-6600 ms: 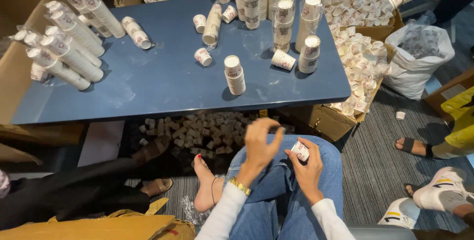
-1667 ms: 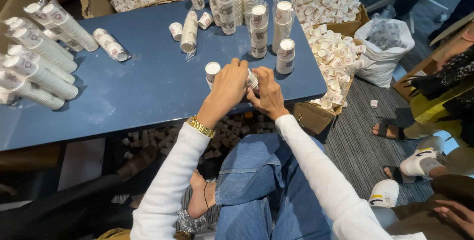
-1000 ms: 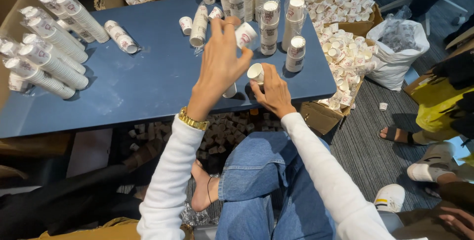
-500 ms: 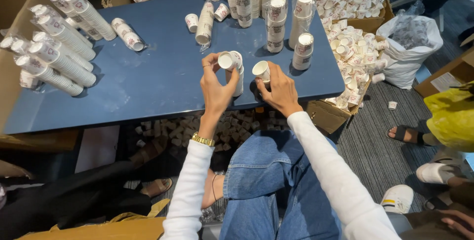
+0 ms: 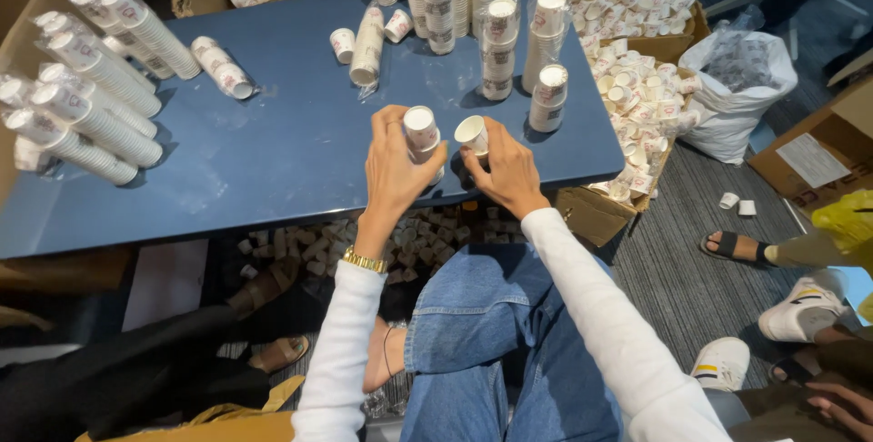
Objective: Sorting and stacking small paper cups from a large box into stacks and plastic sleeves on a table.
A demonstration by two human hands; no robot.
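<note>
1. Paper cups are sitting in both hands above the desk's (image 5: 300,146) near edge: the left hand (image 5: 393,165) is gripping a short upright cup stack (image 5: 422,133).
2. The right hand (image 5: 509,174) is pinching a single cup (image 5: 472,133), mouth tilted leftward, just beside the stack's top.
3. Taller wrapped stacks (image 5: 498,46) are standing beyond, toward the far edge.

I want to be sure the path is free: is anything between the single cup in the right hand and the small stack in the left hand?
Nothing visible does. The right hand holds a single paper cup beside the short cup stack in the left hand, with only a bare gap above the blue table between them.
</note>
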